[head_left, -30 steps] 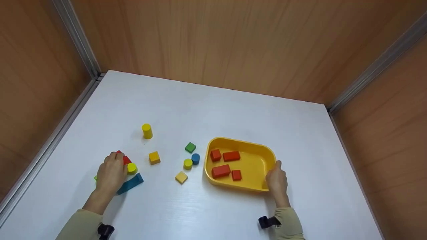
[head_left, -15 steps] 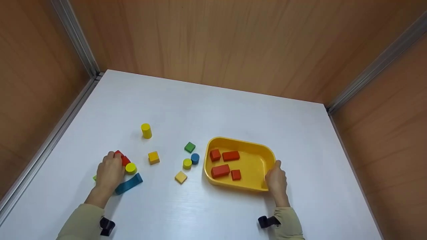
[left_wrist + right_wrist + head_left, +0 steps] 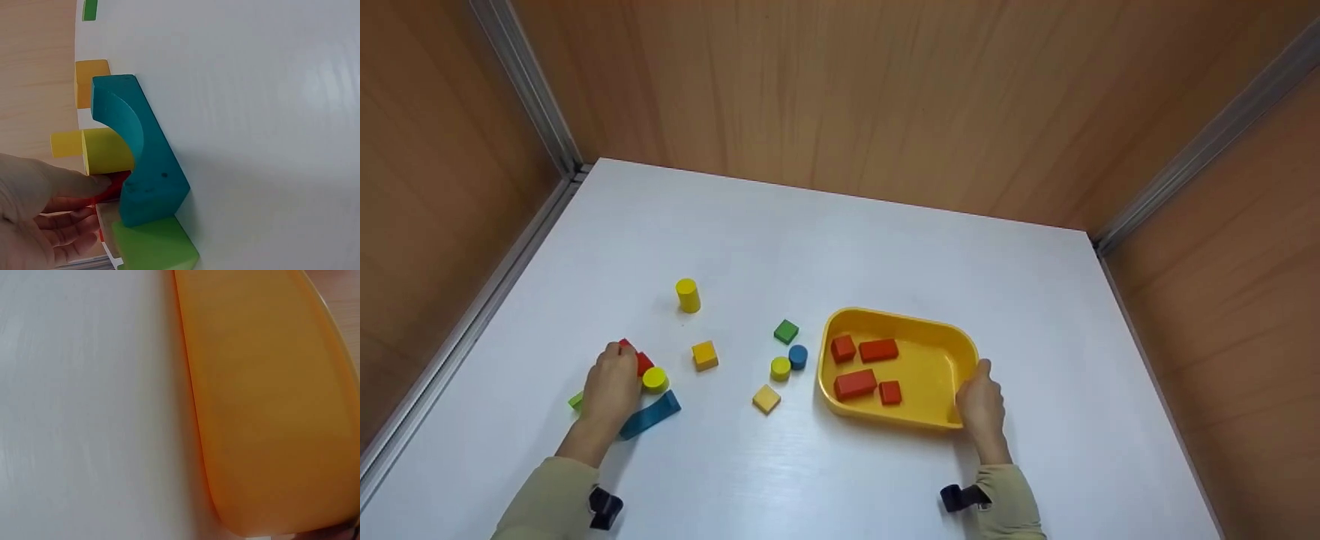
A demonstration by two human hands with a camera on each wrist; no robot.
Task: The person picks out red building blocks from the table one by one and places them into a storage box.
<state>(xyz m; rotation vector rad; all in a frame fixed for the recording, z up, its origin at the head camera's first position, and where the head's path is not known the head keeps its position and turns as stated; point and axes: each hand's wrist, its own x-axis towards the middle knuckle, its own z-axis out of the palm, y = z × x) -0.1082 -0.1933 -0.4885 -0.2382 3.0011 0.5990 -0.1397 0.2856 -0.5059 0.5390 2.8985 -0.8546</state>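
Note:
My left hand (image 3: pixel 611 386) reaches into a group of blocks on the left of the table. In the left wrist view, its thumb and fingers pinch a red block (image 3: pixel 116 185), mostly hidden by the hand and the blocks. Beside it stand a blue arch block (image 3: pixel 154 169), a yellow cylinder (image 3: pixel 109 151) and a green block (image 3: pixel 157 244). A pale block (image 3: pixel 108 224) shows near the fingertips. My right hand (image 3: pixel 982 405) grips the right end of a yellow tub (image 3: pixel 934 375). Several red blocks, one of them a large one (image 3: pixel 855 384), lie inside.
Between hand and tub lie an orange cube (image 3: pixel 705 355), a green block (image 3: pixel 786 331), a blue cylinder (image 3: pixel 798 357), a short yellow cylinder (image 3: pixel 780 368) and a pale yellow block (image 3: pixel 766 399). Farther back stands a taller yellow cylinder (image 3: pixel 688 295). Wooden panels (image 3: pixel 840 97) border the table.
My left hand shifts only slightly among the blocks, and a little more of the green block shows beside it. The right hand and the tub stay in place.

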